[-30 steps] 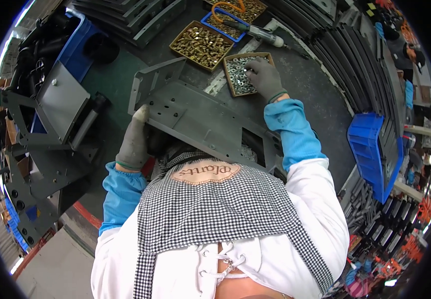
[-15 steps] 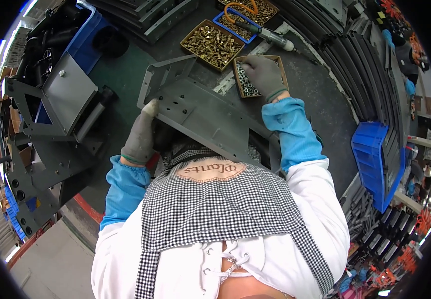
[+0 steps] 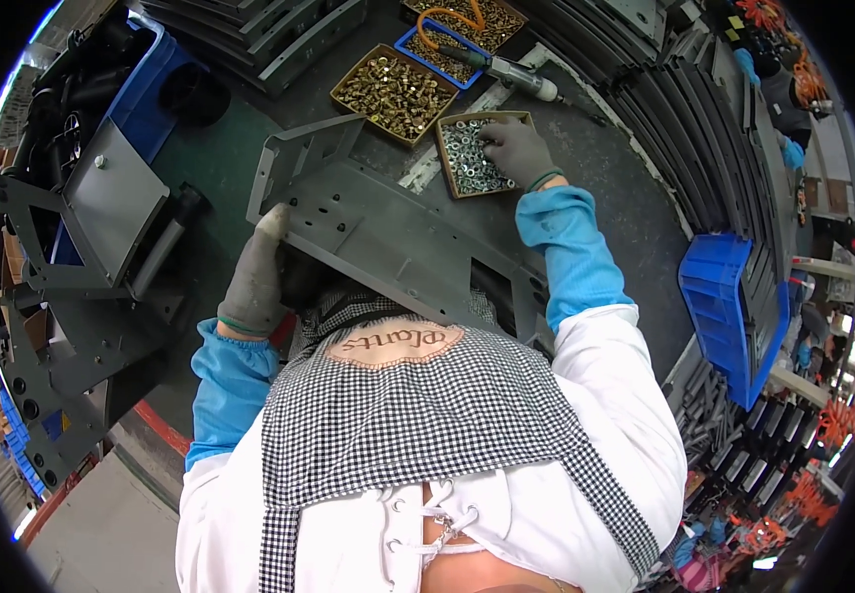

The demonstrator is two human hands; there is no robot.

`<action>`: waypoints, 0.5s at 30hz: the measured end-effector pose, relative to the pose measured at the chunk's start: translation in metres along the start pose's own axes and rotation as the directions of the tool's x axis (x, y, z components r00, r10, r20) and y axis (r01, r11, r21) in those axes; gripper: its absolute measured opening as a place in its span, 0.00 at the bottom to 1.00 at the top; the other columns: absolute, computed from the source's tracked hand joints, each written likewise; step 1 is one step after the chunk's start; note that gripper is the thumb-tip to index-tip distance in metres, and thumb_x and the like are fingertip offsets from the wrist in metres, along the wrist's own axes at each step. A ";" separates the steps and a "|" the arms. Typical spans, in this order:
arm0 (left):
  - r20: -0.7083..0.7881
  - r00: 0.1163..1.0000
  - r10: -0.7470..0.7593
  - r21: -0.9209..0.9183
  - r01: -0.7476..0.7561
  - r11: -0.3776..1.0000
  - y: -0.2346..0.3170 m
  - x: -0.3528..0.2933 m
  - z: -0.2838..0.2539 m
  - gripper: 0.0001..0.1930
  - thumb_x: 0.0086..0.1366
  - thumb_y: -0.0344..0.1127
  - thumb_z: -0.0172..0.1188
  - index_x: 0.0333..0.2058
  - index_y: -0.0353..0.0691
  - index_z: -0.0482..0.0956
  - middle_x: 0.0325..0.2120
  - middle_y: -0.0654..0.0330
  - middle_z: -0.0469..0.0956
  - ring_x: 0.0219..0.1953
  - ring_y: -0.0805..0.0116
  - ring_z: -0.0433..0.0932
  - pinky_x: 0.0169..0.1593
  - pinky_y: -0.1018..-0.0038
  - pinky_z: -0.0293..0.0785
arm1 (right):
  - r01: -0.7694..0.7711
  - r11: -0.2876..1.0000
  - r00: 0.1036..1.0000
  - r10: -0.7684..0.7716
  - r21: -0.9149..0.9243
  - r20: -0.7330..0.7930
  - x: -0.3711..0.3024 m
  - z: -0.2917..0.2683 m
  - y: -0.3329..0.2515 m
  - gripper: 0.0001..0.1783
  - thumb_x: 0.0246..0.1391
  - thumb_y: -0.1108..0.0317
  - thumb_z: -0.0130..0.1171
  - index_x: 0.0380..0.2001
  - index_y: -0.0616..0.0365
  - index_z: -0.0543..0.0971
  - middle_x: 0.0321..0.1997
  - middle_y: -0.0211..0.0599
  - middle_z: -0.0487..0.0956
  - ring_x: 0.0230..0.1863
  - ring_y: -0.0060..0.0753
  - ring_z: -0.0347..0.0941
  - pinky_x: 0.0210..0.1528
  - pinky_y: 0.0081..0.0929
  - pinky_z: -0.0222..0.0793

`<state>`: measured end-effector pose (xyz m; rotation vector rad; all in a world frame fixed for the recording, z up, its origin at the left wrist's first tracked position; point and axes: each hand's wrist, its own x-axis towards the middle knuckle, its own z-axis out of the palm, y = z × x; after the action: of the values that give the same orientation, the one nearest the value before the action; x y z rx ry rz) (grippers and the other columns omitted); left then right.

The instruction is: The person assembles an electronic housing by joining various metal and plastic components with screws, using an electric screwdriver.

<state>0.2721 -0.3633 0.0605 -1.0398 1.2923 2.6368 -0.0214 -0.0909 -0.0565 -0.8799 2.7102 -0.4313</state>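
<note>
My left hand (image 3: pixel 257 275), in a grey glove with a pale thumb tip, grips the left edge of a dark grey sheet-metal bracket (image 3: pixel 373 242). That bracket lies tilted before my apron, with several holes and an upright flange at its far left end. Over the right side of a cardboard box (image 3: pixel 444 170) of silvery nuts (image 3: pixel 467 153) is my gloved right hand (image 3: pixel 518 154). Its fingers are curled together with their tips at the nuts. Whatever sits between those fingertips is too small to make out.
Beyond the nuts stand a box of brass-coloured fasteners (image 3: pixel 395 96) and a blue tray (image 3: pixel 444 54) of small parts. A power screwdriver (image 3: pixel 516 74) with an orange hose lies beside them. Stacked metal strips (image 3: pixel 635 109) and a blue bin (image 3: pixel 719 296) are at right; another metal assembly (image 3: pixel 101 208) stands left.
My right hand has drawn back toward the box's right side, and more nuts show. My left hand keeps its grip on the bracket. The whole view has shifted slightly.
</note>
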 end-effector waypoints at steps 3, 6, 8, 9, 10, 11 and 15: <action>0.001 1.000 -0.004 -0.047 0.004 0.999 -0.001 0.000 0.003 0.30 0.71 0.53 0.57 0.60 0.33 0.73 0.54 0.50 0.79 0.55 0.58 0.78 0.63 0.68 0.72 | 0.184 0.977 0.979 -0.192 -0.111 -0.064 -0.002 0.020 0.010 0.14 0.57 0.68 0.63 0.47 0.46 0.85 0.54 0.39 0.78 0.55 0.47 0.77 0.57 0.42 0.74; -0.031 0.999 0.014 0.031 -0.013 0.999 0.001 -0.002 0.006 0.30 0.71 0.53 0.57 0.60 0.33 0.73 0.54 0.49 0.78 0.55 0.58 0.78 0.62 0.67 0.72 | 0.192 0.969 0.975 -0.206 -0.158 -0.079 -0.005 0.023 0.012 0.13 0.58 0.69 0.61 0.46 0.46 0.85 0.54 0.38 0.78 0.57 0.45 0.76 0.57 0.42 0.74; -0.008 1.000 0.005 -0.022 -0.005 1.000 -0.001 0.001 0.002 0.30 0.71 0.53 0.57 0.60 0.33 0.73 0.54 0.49 0.78 0.55 0.58 0.77 0.62 0.67 0.72 | 0.192 0.968 0.975 -0.207 -0.162 -0.080 -0.004 0.025 0.010 0.13 0.59 0.69 0.61 0.46 0.46 0.84 0.53 0.38 0.78 0.58 0.44 0.75 0.58 0.42 0.73; -0.008 1.000 0.006 -0.021 -0.006 1.000 -0.001 0.001 0.003 0.30 0.71 0.53 0.57 0.60 0.33 0.73 0.54 0.49 0.78 0.55 0.58 0.77 0.62 0.67 0.72 | 0.191 0.967 0.975 -0.207 -0.167 -0.082 -0.003 0.025 0.010 0.13 0.59 0.70 0.61 0.46 0.47 0.84 0.53 0.38 0.78 0.58 0.44 0.75 0.58 0.42 0.73; -0.017 1.000 0.004 -0.035 -0.005 0.999 -0.001 0.000 0.006 0.30 0.71 0.53 0.57 0.59 0.33 0.73 0.54 0.50 0.79 0.55 0.58 0.78 0.62 0.67 0.72 | 0.192 0.967 0.975 -0.208 -0.166 -0.083 -0.004 0.026 0.010 0.13 0.59 0.70 0.61 0.46 0.47 0.84 0.53 0.38 0.78 0.58 0.44 0.75 0.58 0.42 0.73; -0.029 1.000 0.003 -0.050 -0.005 0.999 0.000 -0.001 0.006 0.30 0.71 0.53 0.57 0.59 0.33 0.74 0.54 0.50 0.79 0.55 0.59 0.78 0.62 0.68 0.72 | 0.198 0.966 0.971 -0.217 -0.164 -0.105 -0.005 0.027 0.010 0.14 0.59 0.71 0.60 0.48 0.48 0.83 0.55 0.38 0.78 0.57 0.46 0.76 0.58 0.42 0.73; 0.003 1.000 0.007 -0.026 -0.007 1.000 -0.003 0.005 -0.006 0.29 0.71 0.53 0.57 0.58 0.32 0.74 0.54 0.51 0.79 0.54 0.60 0.78 0.62 0.69 0.72 | 0.186 0.977 0.973 -0.198 -0.103 -0.119 -0.007 0.024 0.010 0.14 0.59 0.71 0.58 0.49 0.51 0.82 0.56 0.41 0.78 0.54 0.49 0.77 0.56 0.45 0.74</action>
<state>0.2726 -0.3667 0.0529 -1.0361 1.2672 2.6662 -0.0131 -0.0837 -0.0813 -1.1857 2.7911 -0.4193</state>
